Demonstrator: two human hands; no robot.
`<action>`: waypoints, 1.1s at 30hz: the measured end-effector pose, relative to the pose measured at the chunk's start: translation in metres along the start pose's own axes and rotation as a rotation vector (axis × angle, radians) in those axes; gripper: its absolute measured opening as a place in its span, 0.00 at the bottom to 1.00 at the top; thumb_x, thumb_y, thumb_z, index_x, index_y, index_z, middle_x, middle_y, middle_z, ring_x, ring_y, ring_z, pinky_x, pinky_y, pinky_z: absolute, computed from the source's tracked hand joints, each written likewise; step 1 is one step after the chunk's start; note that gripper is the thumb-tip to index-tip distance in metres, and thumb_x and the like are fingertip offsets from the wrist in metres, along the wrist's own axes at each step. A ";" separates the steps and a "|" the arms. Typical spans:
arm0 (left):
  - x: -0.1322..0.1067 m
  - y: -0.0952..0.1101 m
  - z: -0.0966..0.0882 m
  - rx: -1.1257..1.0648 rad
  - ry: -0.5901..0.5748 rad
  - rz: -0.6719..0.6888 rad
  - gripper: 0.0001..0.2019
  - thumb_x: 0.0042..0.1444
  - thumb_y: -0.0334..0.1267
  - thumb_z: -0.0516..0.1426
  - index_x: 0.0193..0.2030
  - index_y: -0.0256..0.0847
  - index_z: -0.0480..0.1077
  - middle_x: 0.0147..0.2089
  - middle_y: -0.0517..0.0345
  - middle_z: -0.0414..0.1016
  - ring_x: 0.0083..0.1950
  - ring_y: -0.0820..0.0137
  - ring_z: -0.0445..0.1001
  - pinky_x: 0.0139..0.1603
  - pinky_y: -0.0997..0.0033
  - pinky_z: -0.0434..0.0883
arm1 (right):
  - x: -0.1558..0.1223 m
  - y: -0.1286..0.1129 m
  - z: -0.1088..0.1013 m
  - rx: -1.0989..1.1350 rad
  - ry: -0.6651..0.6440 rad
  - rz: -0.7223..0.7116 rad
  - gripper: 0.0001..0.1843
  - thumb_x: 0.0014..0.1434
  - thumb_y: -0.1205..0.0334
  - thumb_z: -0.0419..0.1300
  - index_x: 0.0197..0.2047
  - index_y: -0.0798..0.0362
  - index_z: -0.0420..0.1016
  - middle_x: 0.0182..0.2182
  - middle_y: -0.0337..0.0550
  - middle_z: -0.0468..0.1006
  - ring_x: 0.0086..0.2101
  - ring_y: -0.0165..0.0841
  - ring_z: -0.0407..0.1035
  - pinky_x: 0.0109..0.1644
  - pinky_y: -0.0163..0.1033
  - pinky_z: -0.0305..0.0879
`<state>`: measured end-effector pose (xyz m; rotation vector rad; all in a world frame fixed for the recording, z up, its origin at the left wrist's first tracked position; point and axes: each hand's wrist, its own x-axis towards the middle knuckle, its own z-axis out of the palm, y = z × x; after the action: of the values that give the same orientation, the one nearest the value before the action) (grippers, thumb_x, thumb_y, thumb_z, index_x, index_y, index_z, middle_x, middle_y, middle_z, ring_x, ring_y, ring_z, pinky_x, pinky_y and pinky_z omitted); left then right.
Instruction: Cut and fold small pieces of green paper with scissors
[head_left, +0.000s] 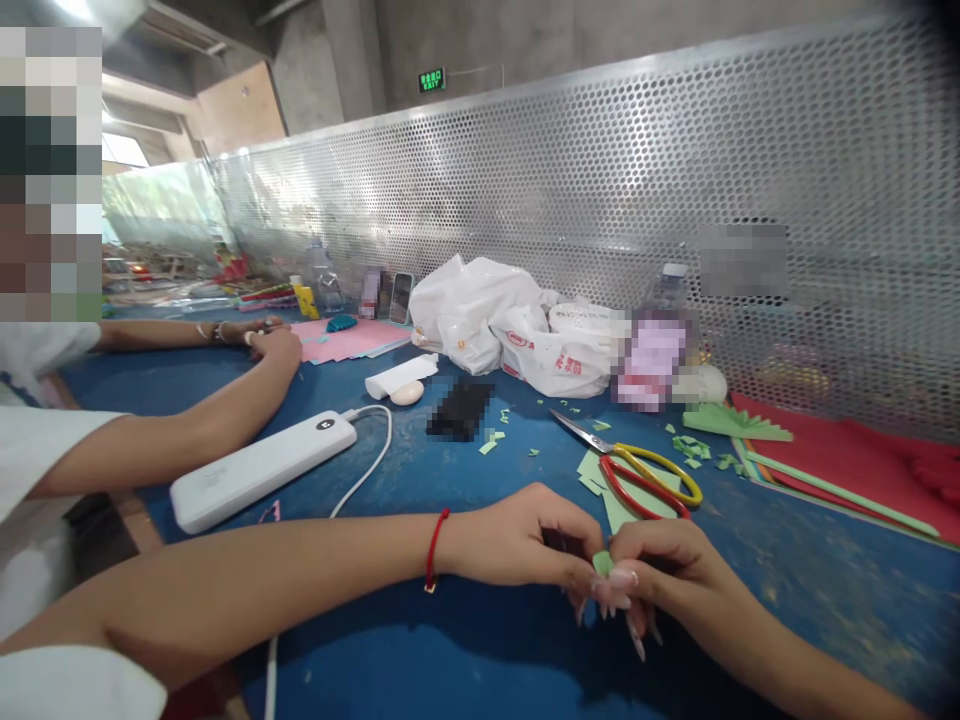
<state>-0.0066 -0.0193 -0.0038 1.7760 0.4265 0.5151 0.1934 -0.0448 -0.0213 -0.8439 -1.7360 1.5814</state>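
Observation:
My left hand (521, 540), with a red string bracelet at the wrist, and my right hand (660, 575) meet over the blue table (825, 580). Both pinch one small green paper piece (602, 563) between their fingertips. Just beyond my hands lie scissors (637, 470) with red and yellow handles, resting on green paper cut-outs (600, 470).
A white power bank (262, 470) with cable lies at left. Another person's arms (225, 400) rest on the table's left side. White plastic bags (510, 330), a folded green fan (731, 422), red paper sheets (862, 450), pink sheets (345, 340) and green scraps sit before a perforated metal screen.

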 end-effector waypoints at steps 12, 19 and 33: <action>0.002 -0.002 0.000 -0.165 0.046 -0.058 0.22 0.59 0.54 0.57 0.33 0.33 0.75 0.26 0.57 0.73 0.25 0.76 0.72 0.32 0.77 0.72 | -0.002 0.001 -0.002 0.006 0.067 -0.006 0.23 0.63 0.43 0.56 0.27 0.55 0.69 0.19 0.36 0.67 0.19 0.24 0.61 0.22 0.29 0.56; 0.000 -0.004 -0.005 0.015 0.194 0.039 0.12 0.57 0.43 0.62 0.34 0.34 0.74 0.27 0.58 0.72 0.27 0.75 0.73 0.31 0.78 0.72 | -0.002 0.001 -0.003 -0.011 0.057 0.020 0.24 0.64 0.43 0.55 0.27 0.54 0.67 0.19 0.37 0.68 0.21 0.26 0.62 0.22 0.30 0.56; 0.001 -0.008 -0.011 -0.167 0.020 0.005 0.12 0.56 0.44 0.62 0.35 0.34 0.72 0.28 0.60 0.73 0.23 0.78 0.72 0.31 0.78 0.73 | -0.003 -0.005 -0.005 0.029 -0.013 0.053 0.18 0.61 0.48 0.61 0.30 0.54 0.68 0.23 0.37 0.70 0.24 0.26 0.64 0.27 0.31 0.58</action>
<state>-0.0118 -0.0076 -0.0092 1.6127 0.3820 0.5567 0.1989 -0.0446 -0.0162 -0.8744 -1.7089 1.6463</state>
